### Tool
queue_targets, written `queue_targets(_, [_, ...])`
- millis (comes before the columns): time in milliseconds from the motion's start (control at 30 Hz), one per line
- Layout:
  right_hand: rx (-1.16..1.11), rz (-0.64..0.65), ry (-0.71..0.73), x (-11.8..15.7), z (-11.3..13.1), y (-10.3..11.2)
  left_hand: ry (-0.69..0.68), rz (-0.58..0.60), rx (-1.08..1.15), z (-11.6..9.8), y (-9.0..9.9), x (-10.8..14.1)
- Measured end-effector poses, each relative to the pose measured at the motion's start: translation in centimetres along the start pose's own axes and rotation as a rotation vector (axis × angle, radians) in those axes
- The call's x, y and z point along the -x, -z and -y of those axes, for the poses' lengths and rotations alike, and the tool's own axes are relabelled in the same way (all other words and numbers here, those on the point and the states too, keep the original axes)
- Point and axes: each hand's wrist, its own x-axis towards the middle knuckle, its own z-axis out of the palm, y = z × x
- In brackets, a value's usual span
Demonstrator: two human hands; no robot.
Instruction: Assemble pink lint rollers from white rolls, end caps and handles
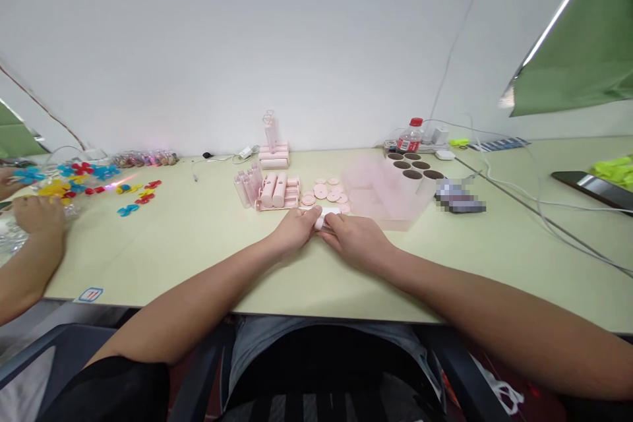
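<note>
In front of me, low over the table, my left hand (295, 229) and my right hand (360, 242) meet around a small whitish-pink cylinder (321, 220). Fingers of both are closed on it and cover much of its surface. Just beyond lie several flat pink discs (321, 192). To their left is a pink tray (293, 196) with two pink cylinders (273, 190) lying in it. Several clear pinkish tubes (246, 186) stand beside that tray. Right of the discs sits a translucent pink box (390, 194).
Several dark round openings (413, 174) show behind the box. A red-capped bottle (411, 136), cables (539, 201) and a phone (588, 186) are on the right. Another pink stand (273, 155) is against the wall. At the left, another person's hands (39, 212) are among colourful flower-shaped pieces (79, 178).
</note>
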Motion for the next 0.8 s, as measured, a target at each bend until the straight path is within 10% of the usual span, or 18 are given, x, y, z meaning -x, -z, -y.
queue_targets(167, [-0.275, -0.145, -0.006, -0.4, -0.8, 0.5, 0.008, 0.017, 0.092, -1.2, 0.8, 0.1])
queue_targets(400, [-1.365, -0.396, -0.098, -1.5, -2.8, 1.1, -0.125, -0.093, 0.327, -1.5, 2.7, -1.0])
queue_targets(800, [-1.669, -0.386, -0.053, -1.3, -2.4, 0.5, -0.708, -0.271, -0.528, 0.4, 3.2, -1.4])
